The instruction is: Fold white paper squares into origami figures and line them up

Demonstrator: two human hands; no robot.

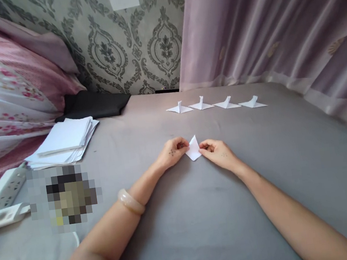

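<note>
A small folded piece of white paper [194, 149], kite-shaped with its long point away from me, is held between my two hands over the grey cloth [184, 214]. My left hand [173, 151] pinches its left corner with thumb and forefinger. On the opposite side, my right hand [218, 153] grips the right edge the same way, the other fingers curled in. A pale bangle [131, 202] circles my left forearm. Farther back, several folded white paper figures [201, 103] stand in a row, each with flat side points and an upright middle.
Stacked white paper sheets [62, 138] lie at the left, in front of a folded black item [93, 104]. A white power strip [1, 193] with a plugged-in charger [8, 215] sits at the left edge, beside a blurred-out patch. Mauve curtains [262, 24] hang at the right.
</note>
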